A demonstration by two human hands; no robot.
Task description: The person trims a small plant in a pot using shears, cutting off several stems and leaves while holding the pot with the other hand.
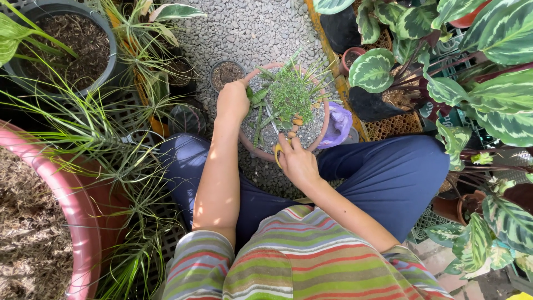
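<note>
Hands, 2: left hand gripping 1 pot rim, right hand fingers closed on yellow-handled scissors

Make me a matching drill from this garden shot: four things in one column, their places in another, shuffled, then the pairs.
1. left hand
2. right hand
3. purple bag
4. small black pot

a. on the gravel, beyond the terracotta pot
b. at the pot's near rim, holding yellow-handled scissors
c. on the plant at the pot's far-left rim
d. just right of the pot

Pairs: 1-c, 2-b, 3-d, 4-a
</note>
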